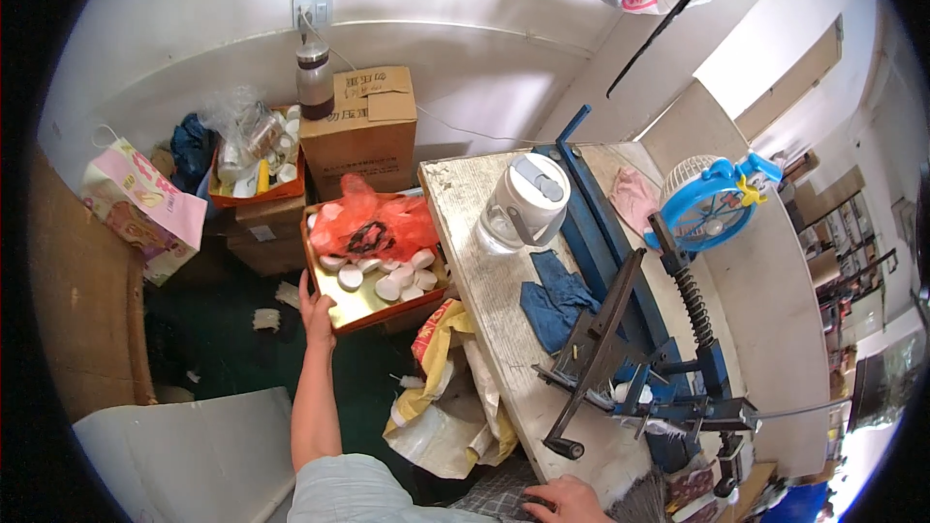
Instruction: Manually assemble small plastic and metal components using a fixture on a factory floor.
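My left hand (318,316) grips the near left corner of a shallow orange-red box (373,315) with a gold inside. Several white round caps (400,279) lie in this box, and a crumpled red plastic bag (373,218) covers its far part. Low at the front, my right hand (567,501) rests beside the near edge of the worktable (465,261), above a dark checked cloth. Its fingers are loosely apart with nothing seen in them. A blue metal hand press (668,368) with a crank handle stands on the table to the right.
On the table are a clear jug (523,203) with a white lid, a blue cloth (554,300) and a small blue fan (712,208). A cardboard carton (358,140) carries a bottle (314,82). A yellow-and-white sack (450,407) slumps beside the table. At left stands a pink gift bag (145,203).
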Tool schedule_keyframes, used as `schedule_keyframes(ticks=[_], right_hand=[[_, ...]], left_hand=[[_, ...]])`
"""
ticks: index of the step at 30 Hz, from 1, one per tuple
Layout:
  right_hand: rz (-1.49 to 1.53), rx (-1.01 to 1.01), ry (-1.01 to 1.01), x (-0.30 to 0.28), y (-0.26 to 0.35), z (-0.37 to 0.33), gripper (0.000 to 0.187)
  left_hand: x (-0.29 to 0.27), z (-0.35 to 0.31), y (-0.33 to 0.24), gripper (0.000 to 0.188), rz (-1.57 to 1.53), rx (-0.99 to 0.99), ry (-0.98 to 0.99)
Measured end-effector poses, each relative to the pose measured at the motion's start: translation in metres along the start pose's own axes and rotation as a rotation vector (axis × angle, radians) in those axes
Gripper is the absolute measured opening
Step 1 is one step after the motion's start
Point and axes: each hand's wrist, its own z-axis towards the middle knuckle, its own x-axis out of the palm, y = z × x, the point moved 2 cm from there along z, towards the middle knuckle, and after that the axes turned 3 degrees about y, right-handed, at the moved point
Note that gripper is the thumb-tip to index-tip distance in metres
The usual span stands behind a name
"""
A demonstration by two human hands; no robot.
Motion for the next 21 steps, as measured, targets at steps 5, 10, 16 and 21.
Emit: schedule_keyframes(ticks=[5,10,16,21], right_hand=[[-0.037,-0.070,0.038,-0.002,0.000,-0.003,0.029],[-0.164,-0.072,0.065,0.013,-0.026,-0.004,0.033],[-0.068,-0.016,0.029,0.011,-0.028,-0.008,0.037],[1.100,-0.089,0.041,0.000,-0.005,-0.023,0.058]], left_hand=[[-0.063,-0.053,-0.071,0.074,-0.012,0.073,-0.114],[-0.099,-0.139,-0.164,0.075,-0.033,0.277,-0.057],[-0.096,-0.259,-0.248,0.079,-0.123,0.416,0.146],[0.013,-0.303,-0.164,0.080,-0.255,0.051,0.559]])
